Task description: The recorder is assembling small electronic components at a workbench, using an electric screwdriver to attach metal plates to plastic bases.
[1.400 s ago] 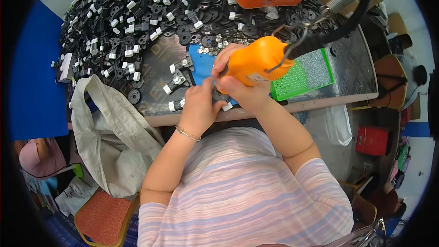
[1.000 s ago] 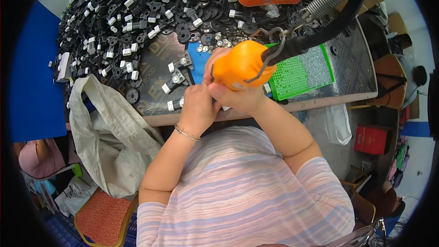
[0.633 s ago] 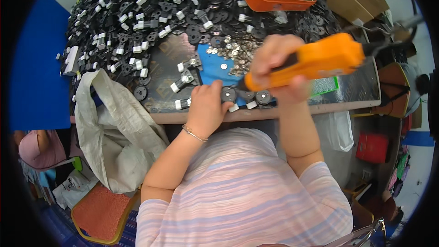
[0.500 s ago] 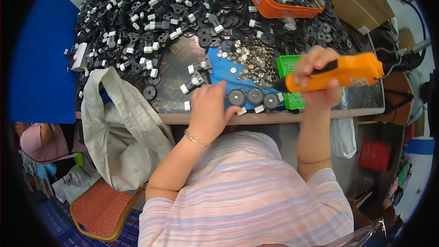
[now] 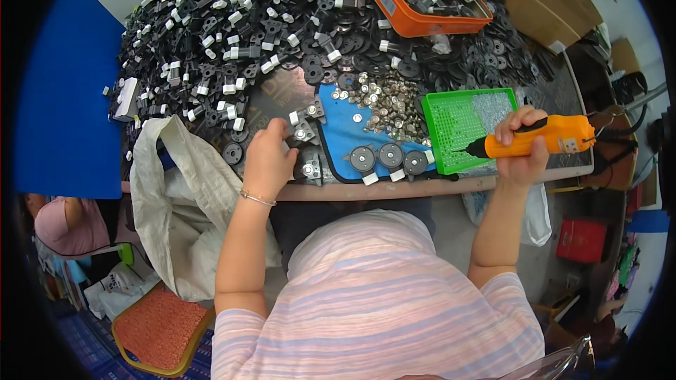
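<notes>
An orange electric screwdriver (image 5: pixel 539 139) is held level in my right hand (image 5: pixel 524 142). Its thin bit points left over a green perforated tray (image 5: pixel 438 121), which holds a heap of small silvery screws (image 5: pixel 491 109). At the left, my left hand (image 5: pixel 269 160) has its finger and thumb closed at the white tab of a black bracket with a metal plate (image 5: pixel 303 131); my fingers partly hide the grip. Another such bracket (image 5: pixel 312 167) lies just below. Three round black discs with white tabs (image 5: pixel 390 156) sit in a row on a blue mat (image 5: pixel 341 134).
Round metal pieces (image 5: pixel 391 105) are heaped on the mat. Behind rises a big pile of black parts with white tabs (image 5: pixel 211 42). An orange tray (image 5: pixel 422 24) and a cardboard box (image 5: pixel 542 0) stand at the back. A whitish sack (image 5: pixel 176 218) hangs at the left table edge.
My right hand and the screwdriver have moved right and slightly down, uncovering the green tray. My left hand has shifted left, from beside the discs to the brackets.
</notes>
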### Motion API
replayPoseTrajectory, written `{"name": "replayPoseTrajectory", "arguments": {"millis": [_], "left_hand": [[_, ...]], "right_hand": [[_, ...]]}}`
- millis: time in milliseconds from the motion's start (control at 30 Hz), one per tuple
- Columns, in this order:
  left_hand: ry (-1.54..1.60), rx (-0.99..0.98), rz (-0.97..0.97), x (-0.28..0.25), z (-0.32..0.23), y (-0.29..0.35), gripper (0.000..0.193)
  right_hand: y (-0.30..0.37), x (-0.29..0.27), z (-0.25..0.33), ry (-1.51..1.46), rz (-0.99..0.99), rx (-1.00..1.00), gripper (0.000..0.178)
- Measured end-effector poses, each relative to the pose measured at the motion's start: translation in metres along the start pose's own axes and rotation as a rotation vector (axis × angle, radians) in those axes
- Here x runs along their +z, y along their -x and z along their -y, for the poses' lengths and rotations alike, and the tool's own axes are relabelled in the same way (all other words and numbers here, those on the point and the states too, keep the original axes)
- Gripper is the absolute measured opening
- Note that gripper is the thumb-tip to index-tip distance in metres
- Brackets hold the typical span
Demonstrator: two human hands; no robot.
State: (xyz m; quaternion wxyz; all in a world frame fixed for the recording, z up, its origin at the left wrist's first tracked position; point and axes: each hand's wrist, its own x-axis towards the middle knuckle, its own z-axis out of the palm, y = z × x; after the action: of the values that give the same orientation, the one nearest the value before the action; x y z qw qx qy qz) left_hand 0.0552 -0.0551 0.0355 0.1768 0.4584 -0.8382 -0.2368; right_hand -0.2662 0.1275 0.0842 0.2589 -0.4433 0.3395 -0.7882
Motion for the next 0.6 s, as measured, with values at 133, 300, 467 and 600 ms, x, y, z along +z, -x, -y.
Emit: {"name": "replayPoseTrajectory", "arguments": {"millis": [133,300,467,600], "left_hand": [[0.023,0.126,0.017,0.005,-0.027,-0.007,0.034],[-0.05,0.215,0.098,0.035,-0.038,-0.016,0.027],[-0.059,0.195,0.195,0.025,-0.045,-0.023,0.032],[-0.056,0.144,0.108,0.005,-0.047,-0.06,0.026]], "right_hand": [[0.001,0.0,-0.002,-0.038,-0.005,0.005,0.036],[0.002,0.001,-0.004,-0.037,0.001,0.002,0.036],[0.004,-0.007,0.002,0.016,0.009,-0.004,0.036],[0.003,-0.01,0.005,0.021,-0.001,-0.012,0.036]]}}
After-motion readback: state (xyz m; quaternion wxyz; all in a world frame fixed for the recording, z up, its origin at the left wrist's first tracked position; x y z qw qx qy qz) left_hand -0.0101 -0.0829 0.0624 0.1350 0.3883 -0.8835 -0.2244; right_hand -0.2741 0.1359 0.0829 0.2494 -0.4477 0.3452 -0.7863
